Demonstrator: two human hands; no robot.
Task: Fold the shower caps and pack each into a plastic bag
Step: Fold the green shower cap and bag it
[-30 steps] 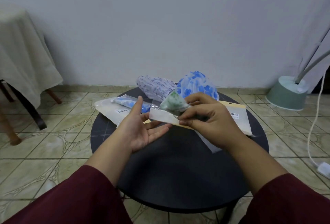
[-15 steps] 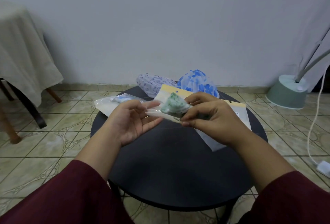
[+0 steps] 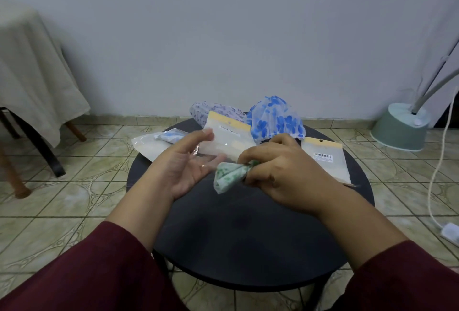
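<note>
My right hand (image 3: 285, 174) grips a folded green-patterned shower cap (image 3: 229, 178), which sticks out to the left of my fingers above the round black table (image 3: 248, 236). My left hand (image 3: 186, 164) holds a clear plastic bag with a yellow header (image 3: 229, 139) by its left edge, between thumb and fingers. The bag stands tilted upright just behind the green cap, and the two are slightly apart. A blue-flowered shower cap (image 3: 275, 118) and a purple-patterned shower cap (image 3: 213, 111) lie unfolded at the table's far edge.
A sealed bag with a blue cap inside (image 3: 159, 143) lies at the table's far left. Another flat bag with a barcode label (image 3: 325, 161) lies at the right. A green lamp base (image 3: 400, 128) and its white cord (image 3: 437, 186) are on the tiled floor; a cloth-covered table (image 3: 32, 75) stands left.
My left hand has taken the bag and raised it upright. My right hand has brought the green cap down and slightly right, away from the bag.
</note>
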